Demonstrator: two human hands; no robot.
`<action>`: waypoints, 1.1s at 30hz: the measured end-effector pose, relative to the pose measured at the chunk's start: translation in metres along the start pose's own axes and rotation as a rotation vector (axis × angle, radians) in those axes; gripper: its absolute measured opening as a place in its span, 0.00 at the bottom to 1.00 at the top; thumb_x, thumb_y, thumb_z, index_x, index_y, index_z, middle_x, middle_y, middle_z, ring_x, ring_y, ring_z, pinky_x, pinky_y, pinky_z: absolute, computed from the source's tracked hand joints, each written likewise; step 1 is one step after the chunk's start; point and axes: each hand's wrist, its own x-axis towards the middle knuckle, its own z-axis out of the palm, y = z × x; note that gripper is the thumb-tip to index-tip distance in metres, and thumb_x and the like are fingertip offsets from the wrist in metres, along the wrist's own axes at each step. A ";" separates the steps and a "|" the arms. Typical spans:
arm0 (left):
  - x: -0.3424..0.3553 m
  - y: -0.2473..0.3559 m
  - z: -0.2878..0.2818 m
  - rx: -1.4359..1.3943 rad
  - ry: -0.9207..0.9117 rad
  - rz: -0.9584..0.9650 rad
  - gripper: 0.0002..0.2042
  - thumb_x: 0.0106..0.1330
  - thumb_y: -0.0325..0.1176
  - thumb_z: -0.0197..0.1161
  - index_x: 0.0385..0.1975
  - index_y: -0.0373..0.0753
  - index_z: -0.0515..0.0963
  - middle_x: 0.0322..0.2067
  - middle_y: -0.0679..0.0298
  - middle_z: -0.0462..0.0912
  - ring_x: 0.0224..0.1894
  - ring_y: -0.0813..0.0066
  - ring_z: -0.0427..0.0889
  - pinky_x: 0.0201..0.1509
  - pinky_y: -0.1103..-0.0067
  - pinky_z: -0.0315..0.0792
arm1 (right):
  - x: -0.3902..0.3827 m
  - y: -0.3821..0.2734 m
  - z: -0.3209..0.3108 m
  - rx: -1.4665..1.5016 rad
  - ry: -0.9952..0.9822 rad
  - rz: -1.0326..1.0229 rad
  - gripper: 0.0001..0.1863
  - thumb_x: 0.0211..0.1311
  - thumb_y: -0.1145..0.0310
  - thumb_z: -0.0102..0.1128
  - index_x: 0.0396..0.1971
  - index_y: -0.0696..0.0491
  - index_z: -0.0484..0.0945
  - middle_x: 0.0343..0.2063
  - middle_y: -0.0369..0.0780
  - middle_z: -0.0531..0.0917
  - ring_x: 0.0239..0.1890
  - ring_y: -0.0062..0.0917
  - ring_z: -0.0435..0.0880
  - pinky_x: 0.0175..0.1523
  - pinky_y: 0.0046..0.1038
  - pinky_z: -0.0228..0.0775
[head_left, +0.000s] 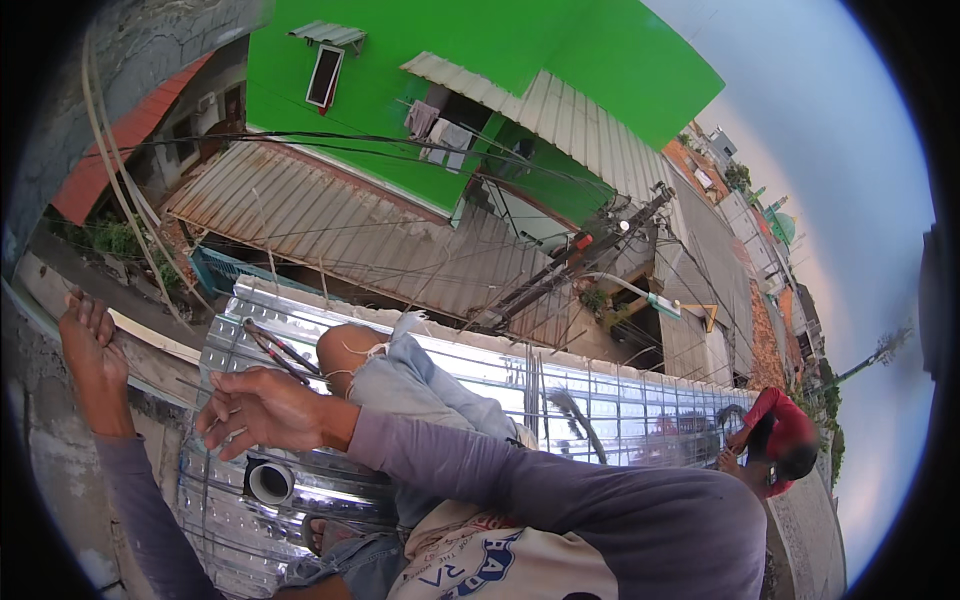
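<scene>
My left hand (pixel 95 340) is raised at the far left beside a pale wooden plank (pixel 155 335). Its fingers curl inward, and whatever may be in them is hidden. My right hand (pixel 265 405) hovers over shiny metal decking (pixel 340 460), fingers bent and slightly apart. A thin grey rod (pixel 190 385) meets its fingertips; I cannot tell whether it is gripped or lies behind. Pincers (pixel 275 350) with dark handles rest on the decking near my bent knee (pixel 350 355). Below my right hand, a short pipe (pixel 270 483) with a pale rim stands up through the decking.
Steel bars (pixel 620 405) form a grid over the decking, and thin rods stick up along its far edge. A person in red (pixel 765 430) bends over the right end. Beyond the edge lie lower corrugated roofs (pixel 340 215), cables and a utility pole (pixel 580 255).
</scene>
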 end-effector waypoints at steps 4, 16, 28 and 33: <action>-0.028 0.011 0.044 -0.050 0.087 0.085 0.08 0.80 0.30 0.50 0.50 0.33 0.70 0.24 0.73 0.61 0.21 0.86 0.56 0.20 0.84 0.51 | 0.008 0.016 0.006 -0.322 0.218 -0.222 0.23 0.78 0.50 0.60 0.50 0.58 0.80 0.40 0.37 0.78 0.62 0.31 0.74 0.64 0.47 0.75; -0.057 0.006 0.062 0.045 0.038 0.187 0.12 0.81 0.40 0.51 0.39 0.39 0.75 0.20 0.73 0.68 0.16 0.82 0.62 0.19 0.79 0.57 | -0.004 0.035 0.002 -0.387 0.205 -0.061 0.20 0.77 0.61 0.62 0.33 0.64 0.84 0.37 0.54 0.88 0.35 0.36 0.91 0.47 0.38 0.88; -0.080 -0.014 0.088 0.085 -0.247 -0.023 0.10 0.78 0.37 0.49 0.40 0.37 0.74 0.19 0.73 0.66 0.16 0.85 0.60 0.17 0.81 0.52 | 0.025 0.008 -0.004 -0.521 0.289 -0.277 0.14 0.67 0.67 0.73 0.40 0.67 0.87 0.34 0.53 0.90 0.31 0.34 0.91 0.40 0.33 0.88; -0.081 -0.001 0.084 -0.018 -0.322 -0.024 0.07 0.76 0.34 0.47 0.40 0.38 0.71 0.18 0.75 0.61 0.15 0.85 0.57 0.16 0.81 0.48 | 0.033 0.000 0.019 -0.811 0.490 -0.447 0.16 0.66 0.70 0.74 0.45 0.68 0.86 0.32 0.52 0.90 0.27 0.33 0.91 0.34 0.28 0.86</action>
